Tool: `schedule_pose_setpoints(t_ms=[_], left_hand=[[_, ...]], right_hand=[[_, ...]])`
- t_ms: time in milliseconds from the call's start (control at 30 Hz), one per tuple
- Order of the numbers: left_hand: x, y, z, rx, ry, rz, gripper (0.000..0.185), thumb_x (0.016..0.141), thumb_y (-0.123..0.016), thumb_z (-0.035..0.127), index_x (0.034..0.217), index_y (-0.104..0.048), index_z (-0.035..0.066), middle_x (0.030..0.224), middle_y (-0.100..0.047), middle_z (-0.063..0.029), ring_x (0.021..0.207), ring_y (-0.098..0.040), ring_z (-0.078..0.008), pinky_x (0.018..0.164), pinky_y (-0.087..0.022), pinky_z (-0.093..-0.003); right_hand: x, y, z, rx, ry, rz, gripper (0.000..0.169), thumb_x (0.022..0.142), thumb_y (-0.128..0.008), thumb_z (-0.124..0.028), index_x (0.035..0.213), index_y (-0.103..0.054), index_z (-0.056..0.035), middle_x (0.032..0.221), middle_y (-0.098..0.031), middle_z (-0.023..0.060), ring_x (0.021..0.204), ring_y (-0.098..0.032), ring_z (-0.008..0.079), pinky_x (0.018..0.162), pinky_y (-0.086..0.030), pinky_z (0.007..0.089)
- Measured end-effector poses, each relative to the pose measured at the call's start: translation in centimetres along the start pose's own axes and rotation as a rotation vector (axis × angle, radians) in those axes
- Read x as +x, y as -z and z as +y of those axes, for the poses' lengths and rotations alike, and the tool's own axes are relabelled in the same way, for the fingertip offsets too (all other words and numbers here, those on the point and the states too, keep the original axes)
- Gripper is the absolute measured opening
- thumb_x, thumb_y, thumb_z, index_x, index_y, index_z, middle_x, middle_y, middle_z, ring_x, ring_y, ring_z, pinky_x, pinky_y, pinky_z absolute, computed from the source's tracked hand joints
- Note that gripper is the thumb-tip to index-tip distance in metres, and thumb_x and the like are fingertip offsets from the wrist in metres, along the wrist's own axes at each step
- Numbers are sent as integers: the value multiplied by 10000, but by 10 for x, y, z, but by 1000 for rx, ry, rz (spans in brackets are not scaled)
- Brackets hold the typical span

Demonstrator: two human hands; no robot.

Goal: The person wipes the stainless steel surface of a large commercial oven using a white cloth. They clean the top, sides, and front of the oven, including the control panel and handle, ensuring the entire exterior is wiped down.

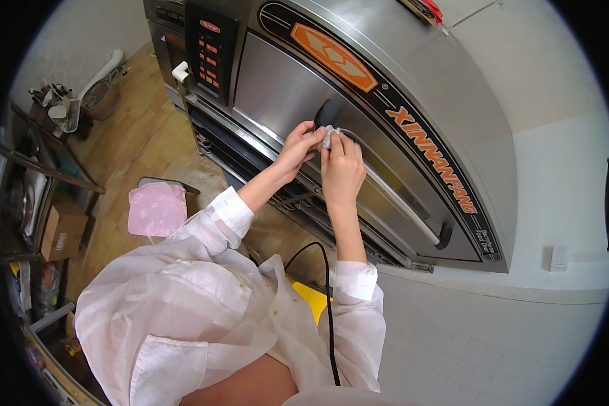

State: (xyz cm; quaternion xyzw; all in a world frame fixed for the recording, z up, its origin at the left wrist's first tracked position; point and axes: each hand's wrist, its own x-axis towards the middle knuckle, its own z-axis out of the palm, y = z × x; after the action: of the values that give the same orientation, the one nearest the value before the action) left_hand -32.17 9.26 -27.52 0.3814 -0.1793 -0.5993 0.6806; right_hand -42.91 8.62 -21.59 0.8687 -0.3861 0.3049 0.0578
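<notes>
In front of the stainless-steel deck oven (284,86), my left hand (297,152) and my right hand (342,165) meet at the upper left end of the door handle (401,203). Between their fingertips is a small crumpled whitish-grey piece of material (328,137), perhaps cloth or paper; both hands pinch it. It lies close against the handle's black end mount (326,114). The fingers partly hide the handle's end. The oven door looks closed.
Left of the door is a control panel (210,58) with buttons. Dark trays (228,142) sit in a rack below. A stool with a pink cover (157,208) stands on the wooden floor. Shelving with a cardboard box (63,232) is at far left. A black cable (330,304) hangs before my body.
</notes>
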Motion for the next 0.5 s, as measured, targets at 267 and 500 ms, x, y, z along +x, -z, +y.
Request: schedule_pose_setpoints(t_ms=[267,500], left_hand=[[-6,-9,1,10,-63,72,422,874,-655,366,1165,-531,87,984,-622,43,916,-518,-66,871,-340,-274],[-8,-6,6,-3,-32,54,302,878,-654,342,1097,-587,145,900,-628,84,841,-490,-33,784,-312,-225]], right_hand=[[-2,-8,26,-147,180,66,449,667,-728,-150,1088,-599,-69,1006,-601,37,997,-539,224,949,-380,428],[-60,28,100,-273,108,73,487,695,-738,-290,1138,-611,-134,1069,-626,27,1037,-541,256,999,-351,482]])
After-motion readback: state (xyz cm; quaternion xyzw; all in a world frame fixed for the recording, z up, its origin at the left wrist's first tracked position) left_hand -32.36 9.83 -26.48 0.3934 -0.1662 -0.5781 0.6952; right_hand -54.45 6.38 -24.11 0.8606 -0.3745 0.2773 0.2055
